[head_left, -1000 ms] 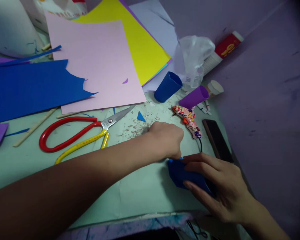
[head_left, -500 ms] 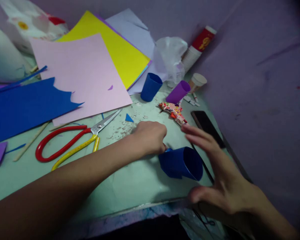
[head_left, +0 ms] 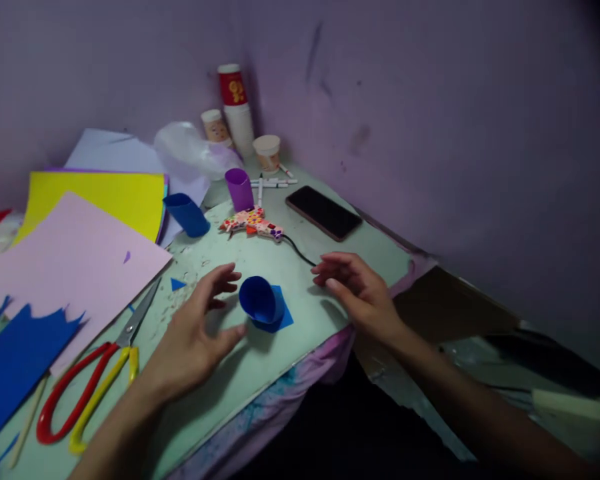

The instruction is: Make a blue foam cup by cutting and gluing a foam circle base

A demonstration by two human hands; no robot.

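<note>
A blue foam cup (head_left: 275,308) stands upright on a small blue piece (head_left: 286,319) near the table's front edge. My left hand (head_left: 195,333) is just left of the cup, its fingers apart and curved, holding nothing. On the cup's right, across a gap, my right hand (head_left: 360,293) hovers with loosely bent, parted fingers and nothing in them. Behind the cup lies a flower-patterned glue gun (head_left: 253,223) with a black cord running toward my right hand. Another blue cup (head_left: 189,217) and a purple cup (head_left: 240,191) stand farther back.
Red and yellow scissors (head_left: 125,340) lie at the left beside cut blue foam (head_left: 25,367). Pink (head_left: 75,260) and yellow sheets (head_left: 100,193) are behind them. A phone (head_left: 323,212) lies at the right; paper cups (head_left: 240,123), a plastic bag and markers are at the back.
The view has swung right. The near blue cup, lying on its side before, now stands on a blue piece. My left hand has opened and drawn back to the cup's left side.
</note>
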